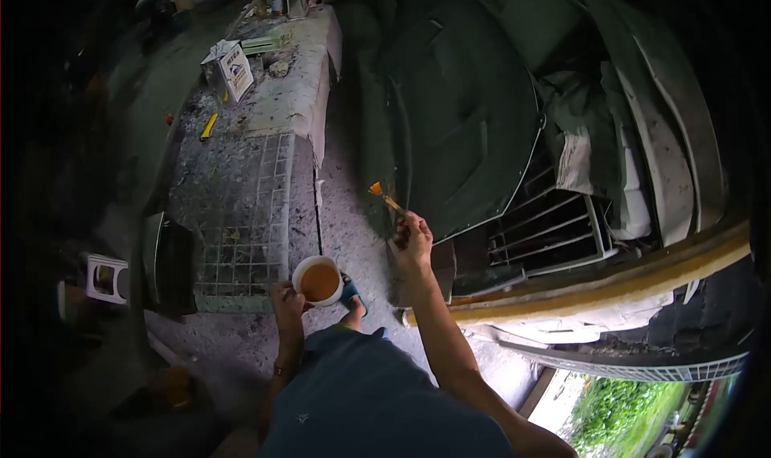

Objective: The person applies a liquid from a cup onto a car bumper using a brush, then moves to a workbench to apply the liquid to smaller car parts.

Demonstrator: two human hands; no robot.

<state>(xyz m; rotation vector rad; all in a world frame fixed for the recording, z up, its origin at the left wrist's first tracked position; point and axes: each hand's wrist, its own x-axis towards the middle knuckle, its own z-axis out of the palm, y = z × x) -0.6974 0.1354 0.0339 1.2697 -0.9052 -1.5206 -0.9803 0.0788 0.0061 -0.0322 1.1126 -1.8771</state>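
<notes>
My left hand (289,303) grips a white cup (335,270) by its side, low in front of my body. Amber-brown liquid (320,282) fills part of it. Closed around the handle of a small paintbrush (391,201), my right hand (414,238) is stretched forward at the middle of the view. The brush's orange-coloured tip points up and left, overlapping the edge of a large dark green panel (466,120) in this view. That panel leans along the right side, its surface mostly in shadow.
On the left, a long work surface (309,80) carries wire mesh (241,253), a yellow-handled tool (209,126) and a metal can (233,71). A metal rack (554,229) and a yellowish bar (594,277) are at right. My sandalled foot (354,297) is on the concrete floor.
</notes>
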